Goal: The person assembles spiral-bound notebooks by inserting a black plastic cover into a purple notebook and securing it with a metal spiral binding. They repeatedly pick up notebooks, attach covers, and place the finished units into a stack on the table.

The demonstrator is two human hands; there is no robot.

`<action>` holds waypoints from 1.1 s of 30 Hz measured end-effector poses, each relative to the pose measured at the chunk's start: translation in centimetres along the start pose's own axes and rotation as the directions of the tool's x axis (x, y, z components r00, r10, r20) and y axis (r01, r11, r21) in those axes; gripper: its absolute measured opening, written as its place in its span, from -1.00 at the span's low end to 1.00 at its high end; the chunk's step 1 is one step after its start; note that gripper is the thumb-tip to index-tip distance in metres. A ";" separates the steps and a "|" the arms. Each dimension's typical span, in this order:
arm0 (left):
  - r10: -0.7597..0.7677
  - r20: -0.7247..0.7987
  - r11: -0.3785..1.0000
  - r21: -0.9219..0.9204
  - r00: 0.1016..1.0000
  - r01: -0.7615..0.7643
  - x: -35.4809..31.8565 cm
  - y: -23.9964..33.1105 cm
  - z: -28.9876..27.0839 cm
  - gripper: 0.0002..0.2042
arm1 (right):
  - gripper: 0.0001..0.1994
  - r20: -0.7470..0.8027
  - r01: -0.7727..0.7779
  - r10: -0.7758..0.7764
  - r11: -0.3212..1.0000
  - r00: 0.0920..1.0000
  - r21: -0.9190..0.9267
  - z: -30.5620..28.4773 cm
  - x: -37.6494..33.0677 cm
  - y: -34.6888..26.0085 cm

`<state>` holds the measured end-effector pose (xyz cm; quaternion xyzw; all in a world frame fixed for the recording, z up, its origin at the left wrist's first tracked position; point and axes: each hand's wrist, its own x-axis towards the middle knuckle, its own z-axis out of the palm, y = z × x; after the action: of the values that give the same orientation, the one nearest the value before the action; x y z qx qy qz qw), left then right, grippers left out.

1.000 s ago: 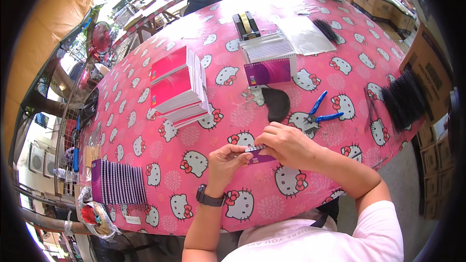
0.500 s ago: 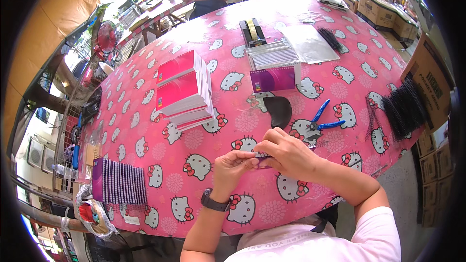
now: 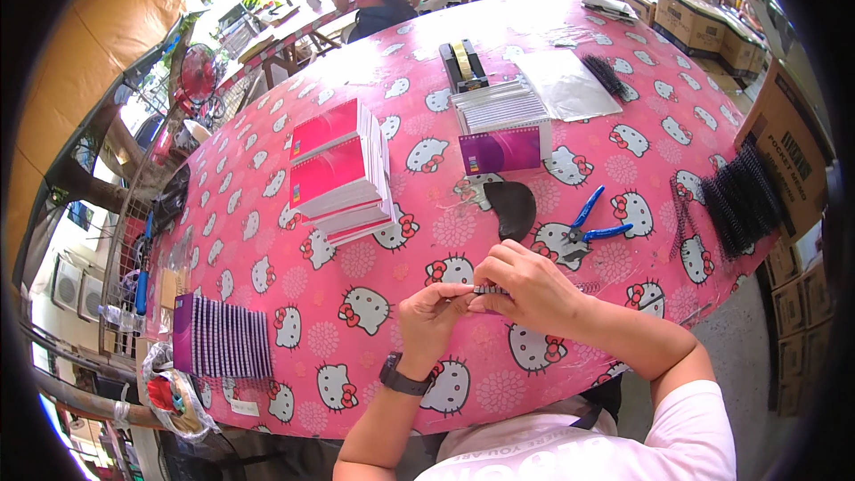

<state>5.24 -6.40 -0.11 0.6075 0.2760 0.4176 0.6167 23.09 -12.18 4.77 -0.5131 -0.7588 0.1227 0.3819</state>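
Near the front edge of the table, my two hands meet over a small notebook (image 3: pixel 486 289) and hide most of it. Its edge shows a row of dark spiral binding between my fingers. My left hand (image 3: pixel 429 313), with a dark watch on the wrist, pinches the left end. Bent over the edge from above, my right hand (image 3: pixel 532 289) has its thumb and fingers closed on the binding. A thin loose coil end (image 3: pixel 588 287) shows just right of my right hand. Beyond it lie blue-handled pliers (image 3: pixel 593 224), jaws toward me, and a black curved piece (image 3: pixel 511 208).
Stacked red-covered pads (image 3: pixel 329 180) stand left of centre, with purple-covered pads (image 3: pixel 501 150) and a tape dispenser (image 3: pixel 462 65) farther back. Spiral-bound notebooks (image 3: pixel 230 337) lie at left. Black coils (image 3: pixel 741 200) lean by a cardboard box (image 3: pixel 788 147) at right. Clear plastic sheets (image 3: pixel 568 85) lie behind.
Both hands stay together at the notebook; the fingers of my right hand have shifted slightly along its bound edge. The view has moved slightly. Other table items stay in place.
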 end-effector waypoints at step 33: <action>0.318 -0.141 0.944 0.137 0.938 -0.299 -1.1 2.7 -0.6 -0.63 | -0.84 -0.015 -0.095 0.112 0.904 0.994 0.417 -2.0 3.8 -3.9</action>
<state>3.67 -7.27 2.23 0.6416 0.2497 0.5406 0.4835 21.12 -11.01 10.07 -0.4618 -0.6794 0.2915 0.4900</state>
